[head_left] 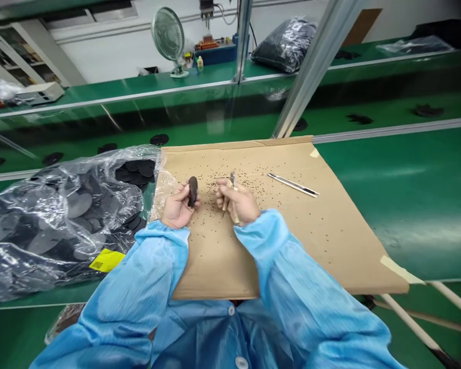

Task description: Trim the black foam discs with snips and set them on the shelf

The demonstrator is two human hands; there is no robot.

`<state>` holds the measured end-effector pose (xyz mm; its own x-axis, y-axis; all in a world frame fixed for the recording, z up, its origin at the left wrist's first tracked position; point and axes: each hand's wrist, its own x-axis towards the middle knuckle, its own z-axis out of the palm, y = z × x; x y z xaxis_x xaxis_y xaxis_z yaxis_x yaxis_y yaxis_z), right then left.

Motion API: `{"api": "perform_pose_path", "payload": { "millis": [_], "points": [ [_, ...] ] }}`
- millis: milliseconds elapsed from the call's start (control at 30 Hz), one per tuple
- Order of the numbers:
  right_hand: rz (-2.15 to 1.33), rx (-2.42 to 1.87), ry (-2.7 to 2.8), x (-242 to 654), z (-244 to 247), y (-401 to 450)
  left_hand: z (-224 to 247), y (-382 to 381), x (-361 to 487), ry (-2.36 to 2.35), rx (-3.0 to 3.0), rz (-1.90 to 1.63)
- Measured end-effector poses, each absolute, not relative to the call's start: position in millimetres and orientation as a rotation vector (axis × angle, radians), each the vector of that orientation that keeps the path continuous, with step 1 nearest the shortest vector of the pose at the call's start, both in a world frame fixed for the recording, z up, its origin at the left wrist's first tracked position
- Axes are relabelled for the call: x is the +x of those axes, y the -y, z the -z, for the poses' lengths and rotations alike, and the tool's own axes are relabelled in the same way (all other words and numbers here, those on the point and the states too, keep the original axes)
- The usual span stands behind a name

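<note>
My left hand [176,209] is closed on a thin black disc [192,190], held nearly edge-on above the brown cardboard sheet [230,271]. To its right, my right hand [245,203] wraps round small nippers [232,178] with pale handles; the metal tip points away from me. A gap separates the nippers from the disc. Many tiny black scraps [249,180] lie scattered over the cardboard around both hands. A slim white-and-black craft knife [294,185] rests on the sheet, right of my right hand.
At the left lies a large clear plastic bag [7,220] of black discs with a yellow label [106,260]. Tape [401,269] holds the cardboard's right corner. Behind runs a green conveyor [215,120] carrying black discs, with a slanted metal post [315,61] and a fan [168,36].
</note>
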<state>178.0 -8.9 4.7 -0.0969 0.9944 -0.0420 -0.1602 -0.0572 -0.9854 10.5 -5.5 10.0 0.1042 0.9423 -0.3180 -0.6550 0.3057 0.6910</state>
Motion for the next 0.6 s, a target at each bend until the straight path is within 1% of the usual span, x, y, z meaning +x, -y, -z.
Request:
{"api": "perform_pose_path", "payload": {
  "millis": [33, 100, 233, 300, 367, 467, 533, 600],
  "points": [
    [-1.506, -1.008, 1.047, 180.9, -6.6, 6.8, -9.3, 5.1, 11.5, -0.826, 0.426, -1.260],
    [-1.636, -0.903, 0.981, 187.0, -10.4, 3.4, -6.6, 3.9, 13.4, -0.813, 0.432, -1.302],
    [-1.744, -0.941, 0.987, 194.4, -12.2, 0.3, 1.6, 0.7, 14.1, -0.759, 0.475, -1.324],
    [-1.734, -0.956, 0.957, 194.5, -11.5, 1.0, 5.4, -0.9, 13.4, -0.736, 0.492, -1.346],
    [-1.629, -0.952, 0.954, 192.7, -13.7, 3.2, 8.4, -2.7, 13.9, -0.736, 0.483, -1.353],
    [-1.293, -1.039, 1.090, 183.4, -30.2, 7.6, 12.0, -6.1, 19.4, -0.747, 0.428, -1.345],
    [-1.017, -1.138, 1.338, 167.8, -49.6, 9.7, 14.7, -8.6, 24.0, -0.709, 0.404, -1.354],
    [-0.786, -1.164, 1.739, 141.5, -70.0, 10.2, 17.8, -10.3, 23.0, -0.625, 0.409, -1.354]
  ]
}}
